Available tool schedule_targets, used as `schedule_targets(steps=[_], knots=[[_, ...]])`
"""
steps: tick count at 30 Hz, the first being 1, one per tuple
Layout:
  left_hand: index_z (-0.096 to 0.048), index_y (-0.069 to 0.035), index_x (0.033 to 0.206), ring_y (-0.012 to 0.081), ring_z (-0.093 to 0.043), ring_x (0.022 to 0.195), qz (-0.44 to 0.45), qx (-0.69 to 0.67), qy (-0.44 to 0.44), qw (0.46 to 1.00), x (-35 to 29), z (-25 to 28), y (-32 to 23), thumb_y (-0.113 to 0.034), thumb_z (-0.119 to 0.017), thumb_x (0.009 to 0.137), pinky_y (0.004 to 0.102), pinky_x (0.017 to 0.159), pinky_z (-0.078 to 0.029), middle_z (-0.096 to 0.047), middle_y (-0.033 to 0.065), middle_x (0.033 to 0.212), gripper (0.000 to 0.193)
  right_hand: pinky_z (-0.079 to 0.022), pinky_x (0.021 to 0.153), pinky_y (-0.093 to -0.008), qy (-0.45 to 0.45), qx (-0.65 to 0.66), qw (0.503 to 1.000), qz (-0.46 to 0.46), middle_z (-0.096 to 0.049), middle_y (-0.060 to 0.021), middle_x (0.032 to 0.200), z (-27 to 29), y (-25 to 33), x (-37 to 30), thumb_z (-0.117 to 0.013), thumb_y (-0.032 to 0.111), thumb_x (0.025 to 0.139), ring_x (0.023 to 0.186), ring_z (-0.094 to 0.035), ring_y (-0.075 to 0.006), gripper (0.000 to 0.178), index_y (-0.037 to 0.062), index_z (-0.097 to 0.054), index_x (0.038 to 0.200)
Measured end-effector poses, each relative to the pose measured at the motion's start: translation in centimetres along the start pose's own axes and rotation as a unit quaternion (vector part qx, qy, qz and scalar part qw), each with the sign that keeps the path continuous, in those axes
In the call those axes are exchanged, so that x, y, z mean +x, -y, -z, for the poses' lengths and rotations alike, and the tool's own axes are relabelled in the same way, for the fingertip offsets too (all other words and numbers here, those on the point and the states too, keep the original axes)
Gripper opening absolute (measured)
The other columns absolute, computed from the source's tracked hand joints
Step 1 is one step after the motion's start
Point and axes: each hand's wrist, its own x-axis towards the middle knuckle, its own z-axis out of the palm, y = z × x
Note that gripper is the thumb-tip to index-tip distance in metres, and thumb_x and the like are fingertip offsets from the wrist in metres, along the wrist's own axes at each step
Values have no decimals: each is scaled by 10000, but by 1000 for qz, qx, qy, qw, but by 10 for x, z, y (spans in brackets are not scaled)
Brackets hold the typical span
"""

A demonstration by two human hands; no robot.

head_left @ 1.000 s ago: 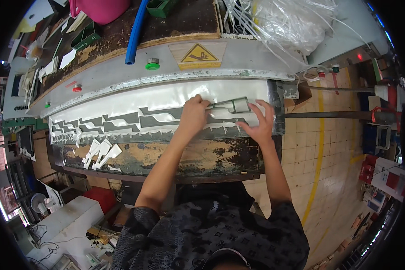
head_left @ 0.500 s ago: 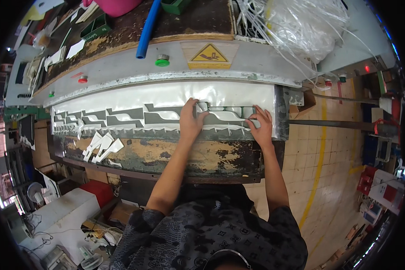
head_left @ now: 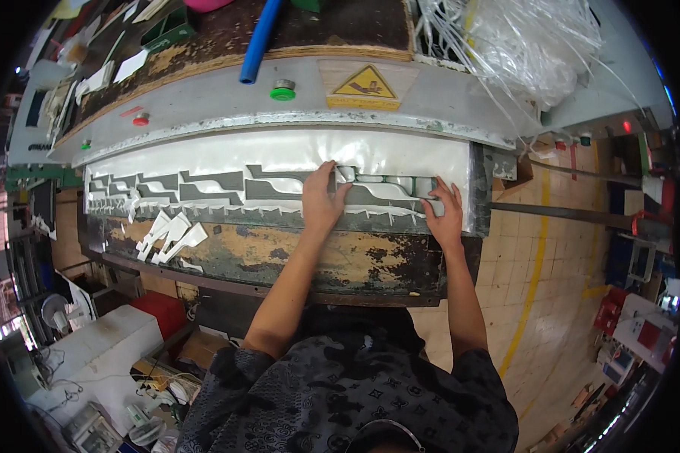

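A narrow metal cutting die [head_left: 389,179] with green edges lies on a white sheet [head_left: 279,147], toward its right end. My left hand [head_left: 323,202] is closed on the die's left end, thumb and fingers on opposite sides. At the other end, my right hand [head_left: 444,215] pinches the die between thumb and fingers. A white curved strip and a dark gap show just below the die. Left of my left hand, a row of stepped, curved holes in the sheet bares the grey surface [head_left: 211,198] beneath. My fingers hide both ends of the die.
White cut pieces [head_left: 177,238] lie on the worn bench edge [head_left: 332,260]. Behind the sheet runs a grey machine beam [head_left: 227,94] with a green button [head_left: 282,92] and a yellow warning sign [head_left: 366,83]. A blue tube [head_left: 258,45] overhangs it. Clear plastic wrap [head_left: 533,60] sits back right.
The whole view has shifted slightly, with the beam now higher in the picture. Both hands keep their hold on the die's ends, with little visible movement against the sheet.
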Motion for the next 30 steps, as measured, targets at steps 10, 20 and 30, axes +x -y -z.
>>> schedule_targets(steps=[10, 20, 30], knots=[[-666, -52, 1372, 439, -590, 1278, -3, 8, 22, 1000, -1, 0, 3, -191, -832, 871, 494, 1106, -443, -647, 247, 1407, 546, -337, 1234, -581, -22, -9, 999, 29, -677, -283, 1356, 0, 1, -2, -789, 69, 848, 1380, -599, -399, 353, 70, -604, 1149], [-633, -40, 1389, 385, -635, 1215, -60, 25, -5, 998, 0, 0, 9, -179, -878, 854, 458, 1059, -489, -691, 191, 1330, 604, -330, 1246, -563, -27, -1, 1000, -2, -745, -254, 1241, -3, 6, 1, -796, 73, 858, 1359, -630, -352, 165, 70, -657, 946], [-645, -32, 1375, 375, -653, 1186, -50, 26, -3, 998, -1, 0, 8, -168, -883, 846, 443, 1043, -502, -702, 184, 1313, 596, -338, 1246, -544, -19, -13, 1000, 16, -728, -252, 1288, 0, 7, 2, -789, 76, 862, 1351, -634, -337, 193, 76, -630, 971]])
